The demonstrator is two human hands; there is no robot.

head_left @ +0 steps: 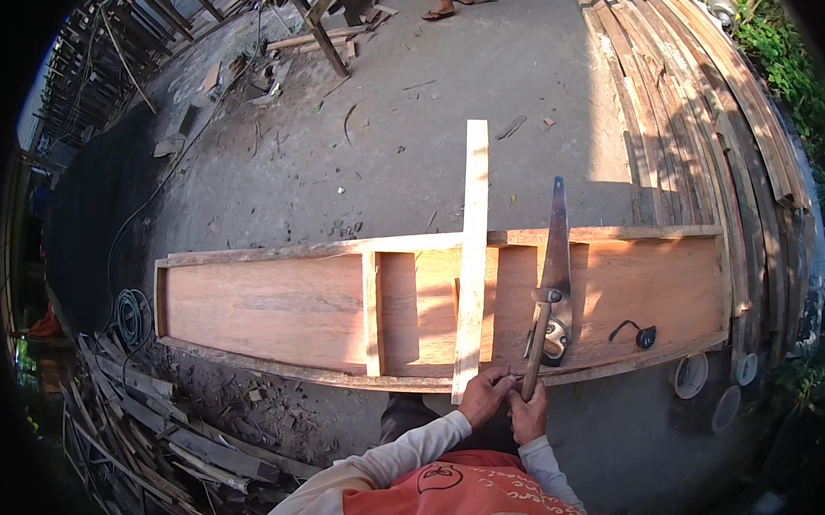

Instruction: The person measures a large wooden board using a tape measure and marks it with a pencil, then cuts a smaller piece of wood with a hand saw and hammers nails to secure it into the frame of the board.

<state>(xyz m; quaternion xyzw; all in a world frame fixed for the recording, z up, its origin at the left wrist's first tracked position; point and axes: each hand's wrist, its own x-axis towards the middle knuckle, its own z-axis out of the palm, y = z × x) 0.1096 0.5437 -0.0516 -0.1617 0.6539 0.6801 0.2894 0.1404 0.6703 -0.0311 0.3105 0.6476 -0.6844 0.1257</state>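
My right hand (pixel 528 414) grips the wooden handle of a hammer (pixel 537 341), whose head points away from me. Close beside it, my left hand (pixel 485 397) has its fingers pinched together; whatever they hold is too small to make out. Both hands are at the near edge of a long plywood panel framed with wooden strips (pixel 273 297). A loose pale board (pixel 474 223) lies across the panel, just left of my hands, and sticks out past the far edge. Partly behind the hammer is a handsaw (pixel 558 241), its blade pointing away.
A dark tape measure (pixel 646 337) rests on the panel's right part. Long planks (pixel 686 113) are stacked at right, near round containers (pixel 691 375). Scrap wood (pixel 175 431) piles up at lower left, below a coiled hose (pixel 132 317). Another person's feet (pixel 439 13) show at the top.
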